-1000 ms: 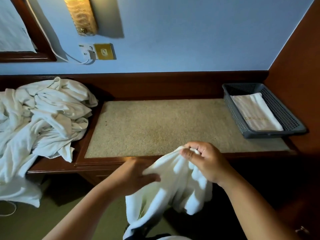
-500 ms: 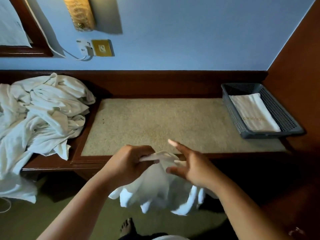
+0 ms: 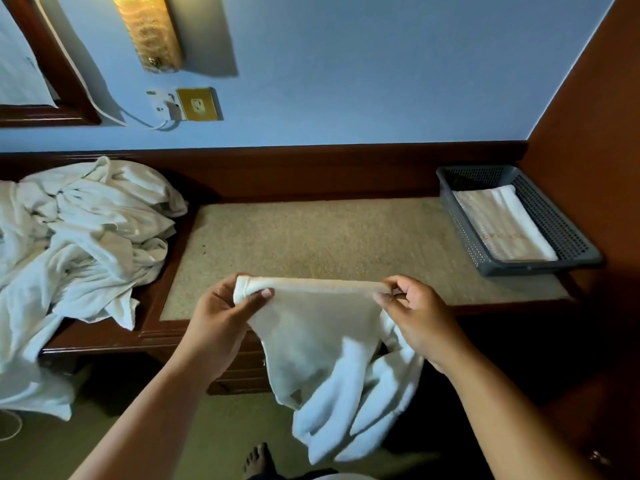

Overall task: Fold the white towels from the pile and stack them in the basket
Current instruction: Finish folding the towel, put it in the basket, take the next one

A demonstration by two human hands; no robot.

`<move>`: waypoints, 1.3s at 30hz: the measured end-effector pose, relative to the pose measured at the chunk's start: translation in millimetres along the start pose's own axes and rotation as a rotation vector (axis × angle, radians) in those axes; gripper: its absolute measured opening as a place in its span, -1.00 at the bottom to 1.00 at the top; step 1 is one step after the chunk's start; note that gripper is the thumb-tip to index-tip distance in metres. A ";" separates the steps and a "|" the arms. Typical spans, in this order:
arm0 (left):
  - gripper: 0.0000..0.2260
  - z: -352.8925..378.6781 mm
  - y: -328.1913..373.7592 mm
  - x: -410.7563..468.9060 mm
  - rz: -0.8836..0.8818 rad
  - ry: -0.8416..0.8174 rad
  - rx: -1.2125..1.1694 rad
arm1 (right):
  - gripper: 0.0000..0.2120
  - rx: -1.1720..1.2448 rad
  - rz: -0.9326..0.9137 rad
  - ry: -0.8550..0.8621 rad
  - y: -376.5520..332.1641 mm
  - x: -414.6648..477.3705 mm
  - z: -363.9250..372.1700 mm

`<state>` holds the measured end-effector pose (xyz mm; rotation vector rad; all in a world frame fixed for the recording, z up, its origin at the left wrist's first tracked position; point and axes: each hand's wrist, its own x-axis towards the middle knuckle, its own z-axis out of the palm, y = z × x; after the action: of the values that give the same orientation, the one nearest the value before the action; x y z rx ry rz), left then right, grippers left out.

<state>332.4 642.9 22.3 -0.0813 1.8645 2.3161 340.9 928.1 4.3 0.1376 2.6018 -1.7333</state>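
A white towel (image 3: 322,344) hangs in front of the desk's front edge, its top hem stretched level between my hands. My left hand (image 3: 221,317) pinches the left corner and my right hand (image 3: 412,310) pinches the right corner. The lower part of the towel droops in loose folds toward the floor. A pile of crumpled white towels (image 3: 83,244) covers the desk's left end and spills over its edge. A dark grey perforated basket (image 3: 540,261) sits at the desk's right end with one folded towel (image 3: 502,223) lying flat inside.
The desk (image 3: 332,237) has a beige inset top and dark wood frame, backed by a blue wall with a socket (image 3: 199,103) and cable. A brown panel (image 3: 595,126) closes the right side. A bare foot (image 3: 258,460) stands on the green carpet below.
The towel was bunched between my hands a second ago. My hands have since moved apart along its top edge, and it now hangs spread between two pinched corners.
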 end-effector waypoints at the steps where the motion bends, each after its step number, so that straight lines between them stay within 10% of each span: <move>1: -0.80 5.0 2.1 0.5 -0.023 0.033 -0.121 | -0.95 0.056 0.033 0.031 3.9 0.0 4.8; 5: -0.76 16.9 7.4 1.4 -0.047 0.118 -0.214 | -0.82 0.245 0.149 0.172 4.9 -1.2 8.8; 13: -0.64 56.6 -5.5 -9.8 -0.005 0.112 -0.094 | -0.94 0.495 -0.004 -0.129 -51.4 -36.9 22.4; 29: -0.85 63.8 6.0 -29.0 0.272 0.011 0.208 | -0.89 -0.253 -0.703 0.013 -85.4 -26.2 15.5; 39: -0.79 52.8 1.2 -31.2 0.283 -0.109 0.305 | -0.83 -0.235 -0.644 0.069 -95.7 -15.7 17.9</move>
<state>366.1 691.1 39.5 0.3607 2.2685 2.1116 348.2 874.0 86.4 -0.7297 3.0936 -1.5316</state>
